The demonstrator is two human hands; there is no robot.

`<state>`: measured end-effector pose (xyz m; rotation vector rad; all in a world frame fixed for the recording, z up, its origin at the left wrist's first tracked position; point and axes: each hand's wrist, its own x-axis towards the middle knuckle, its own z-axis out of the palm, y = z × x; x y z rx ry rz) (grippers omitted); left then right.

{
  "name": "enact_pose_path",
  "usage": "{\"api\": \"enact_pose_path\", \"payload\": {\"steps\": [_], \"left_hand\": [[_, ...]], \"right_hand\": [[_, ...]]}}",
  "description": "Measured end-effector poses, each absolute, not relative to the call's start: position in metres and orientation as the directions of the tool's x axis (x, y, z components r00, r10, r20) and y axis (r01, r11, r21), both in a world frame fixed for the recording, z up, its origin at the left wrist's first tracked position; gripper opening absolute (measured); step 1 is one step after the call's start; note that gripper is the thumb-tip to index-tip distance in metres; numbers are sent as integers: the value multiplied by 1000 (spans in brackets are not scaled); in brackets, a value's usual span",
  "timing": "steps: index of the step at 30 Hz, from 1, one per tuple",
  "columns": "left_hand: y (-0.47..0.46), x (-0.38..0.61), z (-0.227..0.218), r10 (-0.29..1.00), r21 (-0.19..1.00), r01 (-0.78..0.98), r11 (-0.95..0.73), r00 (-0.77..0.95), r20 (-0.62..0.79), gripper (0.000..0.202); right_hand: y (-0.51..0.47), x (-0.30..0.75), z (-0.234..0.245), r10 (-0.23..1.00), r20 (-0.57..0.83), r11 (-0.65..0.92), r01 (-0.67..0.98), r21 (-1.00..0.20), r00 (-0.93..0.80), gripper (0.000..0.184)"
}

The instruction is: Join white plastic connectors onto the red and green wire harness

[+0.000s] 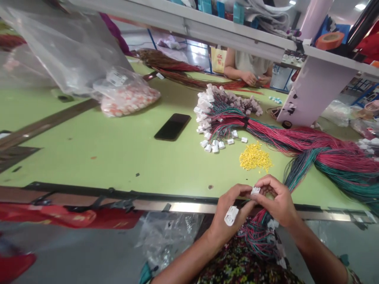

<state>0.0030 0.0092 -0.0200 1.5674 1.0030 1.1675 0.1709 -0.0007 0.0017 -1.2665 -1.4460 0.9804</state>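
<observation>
White connector (256,190) in hands (225,211) (277,203), bag lettering (219,59) illegible

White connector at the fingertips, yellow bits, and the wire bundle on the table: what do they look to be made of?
White connector: probably rigid plastic, fairly matte; moulded-looking openings.
Yellow bits: likely plastic by their even colour, though too small to tell finish.
Wire bundle: probably plastic-coated wire, slight sheen; thin red and green strands, cores hidden.

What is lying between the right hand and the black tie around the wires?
In the head view, small yellow pieces lie heaped between the right hand and the tie.
</observation>
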Motion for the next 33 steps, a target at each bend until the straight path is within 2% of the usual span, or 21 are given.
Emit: {"api": "enact_pose_path", "payload": {"steps": [6, 10, 13, 15, 17, 19, 21, 23, 29, 31, 33], "left_hand": [[4, 6, -23, 966, 999, -52, 15, 259, -1, 12], [5, 8, -26, 932, 954, -219, 207, 341, -124, 16], [7, 7, -30, 934, 939, -256, 229, 329, -139, 19], [7, 6, -32, 949, 942, -261, 210, 287, -131, 20], [7, 5, -34, 958, 938, -282, 201, 257, -128, 20], [7, 5, -36, 960, 931, -303, 205, 249, -131, 20], [8, 5, -38, 957, 924, -317, 215, 256, -135, 20], [8, 5, -40, 953, 916, -330, 230, 267, -143, 22], [10, 4, -39, 946, 875, -398, 274, 277, -170, 25], [10, 3, -37, 940, 854, -425, 300, 283, -189, 27], [10, 3, -34, 938, 836, -451, 313, 284, -198, 27]], "right_hand": [[-8, 178, -5, 978, 181, 203, 278, -939, -103, 8], [-6, 180, -2, 975, 190, 216, 292, -932, -116, 11], [2, 184, -2, 985, 118, 149, 282, -948, -124, 17], [13, 192, -4, 989, 106, 135, 337, -932, -104, 19], [28, 204, -8, 982, 176, 185, 498, -847, -65, 17], [43, 214, -13, 971, 217, 228, 684, -693, -104, 14], [55, 220, -18, 969, 191, 240, 770, -592, -155, 14], [63, 220, -22, 971, 163, 239, 786, -570, -176, 14], [62, 212, -21, 968, 167, 251, 763, -595, -188, 16], [53, 209, -16, 970, 164, 243, 667, -704, -179, 11], [41, 205, -13, 982, 119, 176, 462, -869, -149, 11]]}}
